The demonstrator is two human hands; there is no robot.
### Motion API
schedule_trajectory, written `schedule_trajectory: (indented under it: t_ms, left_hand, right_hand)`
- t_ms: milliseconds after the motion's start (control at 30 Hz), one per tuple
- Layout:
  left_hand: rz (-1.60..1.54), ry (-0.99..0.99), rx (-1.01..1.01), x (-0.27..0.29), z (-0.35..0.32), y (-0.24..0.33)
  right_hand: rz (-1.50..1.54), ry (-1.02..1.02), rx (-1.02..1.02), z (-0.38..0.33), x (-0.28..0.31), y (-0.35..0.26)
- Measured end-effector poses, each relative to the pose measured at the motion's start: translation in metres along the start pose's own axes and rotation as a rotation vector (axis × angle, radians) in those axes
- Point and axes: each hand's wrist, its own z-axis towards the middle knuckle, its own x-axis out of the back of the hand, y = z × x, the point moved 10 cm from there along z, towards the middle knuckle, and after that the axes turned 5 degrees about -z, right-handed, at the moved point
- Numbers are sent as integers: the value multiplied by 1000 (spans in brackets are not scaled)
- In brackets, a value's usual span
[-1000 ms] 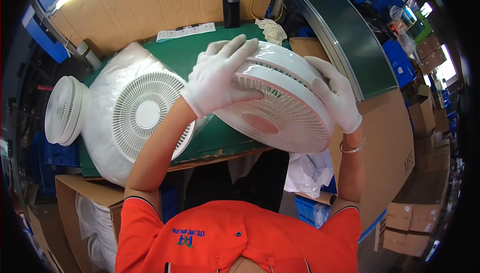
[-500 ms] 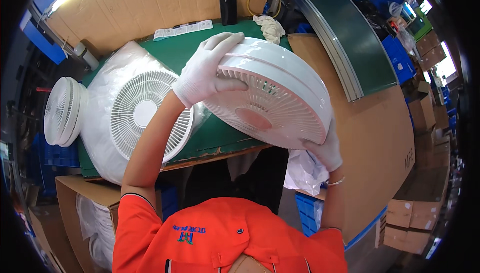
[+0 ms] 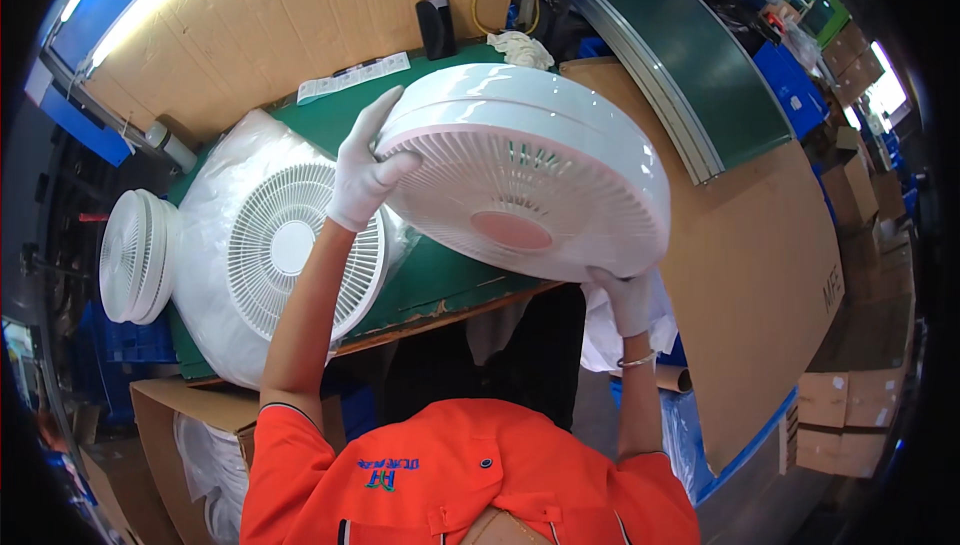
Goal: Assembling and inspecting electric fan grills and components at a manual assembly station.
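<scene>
I hold a round white fan head with a slatted grille and a pink centre disc up above the green table. My left hand, in a white glove, grips its left rim. My right hand, also gloved, supports the lower right rim from beneath. The grille faces down toward me. Left of it on the table lies a second white fan grille on clear plastic wrap.
Stacked white grilles stand at the table's left end. A cardboard wall backs the table, with a black device, paper strip and white rag. A large cardboard sheet and conveyor are right; boxes below.
The fan head has been lifted and tilted, its grille now facing down. My right hand slid from the top rim to the lower right edge; my left moved to the left rim.
</scene>
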Motion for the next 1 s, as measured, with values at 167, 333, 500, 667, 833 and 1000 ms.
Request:
schedule_trajectory:
  t_ms: [167,333,500,667,833,1000]
  left_hand:
    - [-66,21,74,-14,-12,-39]
    - [-73,-71,138,-16,-4,-37]
    - [-125,1,178,-4,-13,-52]
    - [-135,57,171,7,-19,-52]
    - [-29,10,64,1,-3,-24]
    - [-52,23,90,10,4,-28]
  right_hand:
    - [85,65,102,11,27,-13]
    - [92,116,203,13,18,-9]
    - [167,162,94,18,-7,40]
    - [134,144,145,11,10,-31]
    - [-160,208,277,5,8,-62]
    - [-59,240,293,6,-4,-40]
